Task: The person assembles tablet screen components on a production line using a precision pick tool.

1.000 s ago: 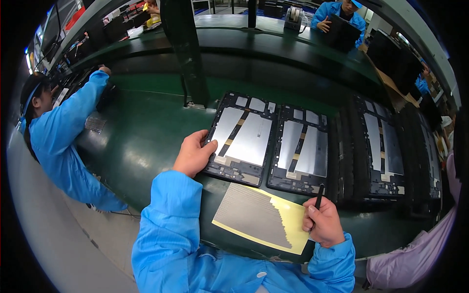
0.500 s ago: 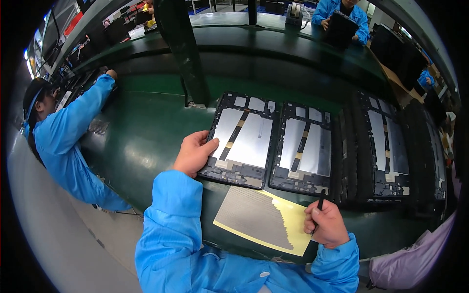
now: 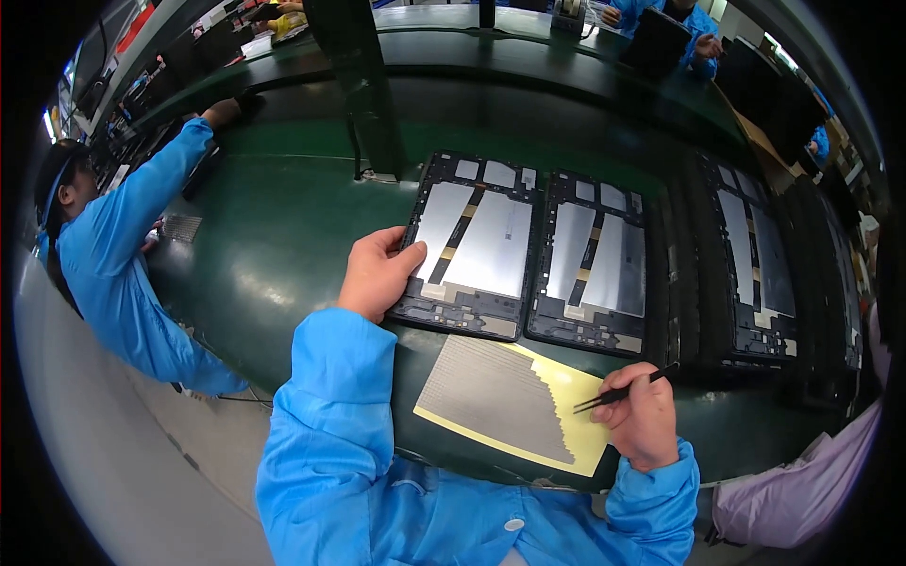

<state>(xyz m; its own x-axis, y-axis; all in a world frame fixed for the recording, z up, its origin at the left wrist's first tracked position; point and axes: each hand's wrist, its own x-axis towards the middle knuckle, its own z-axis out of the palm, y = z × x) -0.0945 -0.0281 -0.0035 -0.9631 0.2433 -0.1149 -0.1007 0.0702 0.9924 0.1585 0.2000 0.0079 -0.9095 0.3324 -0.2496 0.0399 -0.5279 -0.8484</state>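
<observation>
My left hand (image 3: pixel 376 274) grips the left edge of an opened tablet housing (image 3: pixel 502 247), thumb on top and fingers along its side. The housing is black-rimmed with silver panels and a dark slanting ribbon cable. A second tablet housing (image 3: pixel 615 259) of the same kind lies just right of it. Black tweezers (image 3: pixel 596 401) are in my right hand (image 3: pixel 646 420), their tips pointing left over a yellow backing sheet (image 3: pixel 593 443). Rows of small grey strips (image 3: pixel 491 396) cover most of that sheet. Whether the tips touch the sheet, I cannot tell.
Stacked tablet housings (image 3: pixel 755 255) stand to the right on the green bench (image 3: pixel 274 274). A dark post (image 3: pixel 354 94) rises behind the housings. At left, a co-worker in a blue sleeve (image 3: pixel 142 208) reaches across the bench; another person (image 3: pixel 703 38) works at the far right.
My right hand has swung the tweezers from upright to slanting, tips now over the sheet's yellow part. My left hand keeps its hold on the housing. The whole view has shifted slightly.
</observation>
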